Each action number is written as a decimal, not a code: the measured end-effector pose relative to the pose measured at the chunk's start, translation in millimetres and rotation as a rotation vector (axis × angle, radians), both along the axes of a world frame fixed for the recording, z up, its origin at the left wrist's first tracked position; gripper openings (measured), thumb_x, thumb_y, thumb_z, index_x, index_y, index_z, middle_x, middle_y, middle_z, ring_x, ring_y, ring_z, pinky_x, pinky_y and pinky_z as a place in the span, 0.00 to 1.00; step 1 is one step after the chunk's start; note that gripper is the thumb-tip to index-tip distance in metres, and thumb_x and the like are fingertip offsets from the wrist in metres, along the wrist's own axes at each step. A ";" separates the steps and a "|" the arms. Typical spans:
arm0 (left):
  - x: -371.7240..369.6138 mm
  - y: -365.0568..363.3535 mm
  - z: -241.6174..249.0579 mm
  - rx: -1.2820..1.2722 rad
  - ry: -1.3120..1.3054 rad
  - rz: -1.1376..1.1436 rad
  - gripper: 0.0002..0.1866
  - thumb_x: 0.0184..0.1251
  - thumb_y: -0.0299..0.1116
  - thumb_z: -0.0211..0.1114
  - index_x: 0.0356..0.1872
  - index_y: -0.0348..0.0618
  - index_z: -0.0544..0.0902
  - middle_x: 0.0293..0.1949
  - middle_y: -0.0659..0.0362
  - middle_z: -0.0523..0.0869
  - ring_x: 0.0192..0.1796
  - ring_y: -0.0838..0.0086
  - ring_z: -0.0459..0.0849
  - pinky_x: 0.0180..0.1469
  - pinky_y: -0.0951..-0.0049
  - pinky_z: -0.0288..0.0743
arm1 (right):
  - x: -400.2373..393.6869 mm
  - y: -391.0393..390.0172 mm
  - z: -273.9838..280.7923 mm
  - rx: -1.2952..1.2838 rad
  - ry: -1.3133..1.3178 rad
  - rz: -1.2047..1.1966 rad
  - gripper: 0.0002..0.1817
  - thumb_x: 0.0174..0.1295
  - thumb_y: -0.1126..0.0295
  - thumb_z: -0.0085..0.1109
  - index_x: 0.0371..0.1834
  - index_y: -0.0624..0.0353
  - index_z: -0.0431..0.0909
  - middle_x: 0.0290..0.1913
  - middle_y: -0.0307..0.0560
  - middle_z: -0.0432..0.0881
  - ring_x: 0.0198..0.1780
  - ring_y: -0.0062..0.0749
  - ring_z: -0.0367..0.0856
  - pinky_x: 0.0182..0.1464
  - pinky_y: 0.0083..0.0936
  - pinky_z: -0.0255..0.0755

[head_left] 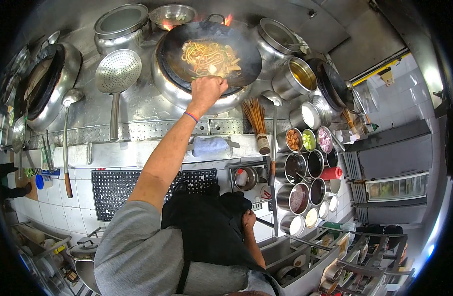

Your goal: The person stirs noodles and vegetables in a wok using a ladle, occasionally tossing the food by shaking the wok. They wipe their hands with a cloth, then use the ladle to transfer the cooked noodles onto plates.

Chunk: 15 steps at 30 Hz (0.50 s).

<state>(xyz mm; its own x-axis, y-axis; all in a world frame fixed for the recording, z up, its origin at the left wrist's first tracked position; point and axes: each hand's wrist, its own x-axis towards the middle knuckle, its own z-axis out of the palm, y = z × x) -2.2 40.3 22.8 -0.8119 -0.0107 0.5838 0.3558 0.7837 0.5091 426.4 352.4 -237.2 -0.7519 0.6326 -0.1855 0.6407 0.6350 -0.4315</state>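
Observation:
My left hand (209, 93) is closed at the near edge of a dark wok (248, 64), gripping it. The wok sits tilted on its round steel burner, with noodles (210, 58) and pale pieces in it. Flames show behind its far side. Low beside my black apron (202, 217) is my right hand (248, 220), its fingers curled; what they hold, if anything, is hidden. A ladle (274, 113) and a bamboo brush (256, 121) lie right of the wok, and a perforated skimmer (118, 71) lies left of it.
Steel pots of chopped ingredients (294, 139) and sauces stand at the right, below a pot of yellow liquid (298, 77). A folded blue cloth (210, 146) lies on the front ledge. Another wok (39, 84) is at the left. A black mat (108, 192) covers the floor.

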 end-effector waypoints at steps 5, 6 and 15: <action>-1.1 0.3 -1.3 -0.007 -0.006 0.005 0.17 0.62 0.45 0.65 0.18 0.47 0.84 0.20 0.52 0.84 0.24 0.57 0.85 0.28 0.58 0.77 | 0.1 -0.2 1.9 -0.019 0.018 -0.002 0.20 0.65 0.62 0.48 0.34 0.71 0.82 0.32 0.72 0.81 0.38 0.67 0.81 0.45 0.50 0.74; -1.3 0.2 -1.3 -0.003 -0.008 0.001 0.17 0.62 0.45 0.65 0.18 0.47 0.84 0.20 0.53 0.84 0.24 0.57 0.85 0.28 0.58 0.77 | -0.7 -0.5 2.2 -0.019 0.019 -0.002 0.20 0.65 0.62 0.48 0.34 0.71 0.82 0.32 0.72 0.81 0.38 0.67 0.81 0.45 0.50 0.74; -0.2 0.0 -0.7 -0.013 0.039 0.008 0.16 0.61 0.44 0.66 0.18 0.48 0.85 0.19 0.53 0.84 0.23 0.58 0.85 0.27 0.59 0.78 | -3.1 -2.7 4.9 0.016 0.019 0.014 0.20 0.65 0.62 0.48 0.34 0.72 0.81 0.31 0.73 0.81 0.37 0.68 0.81 0.43 0.50 0.74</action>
<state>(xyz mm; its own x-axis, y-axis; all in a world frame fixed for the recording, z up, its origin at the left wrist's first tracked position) -2.3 40.3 22.0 -0.7886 -0.0096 0.6148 0.3685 0.7929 0.4852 423.3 349.7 -232.3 -0.7643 0.6245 -0.1607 0.6231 0.6510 -0.4336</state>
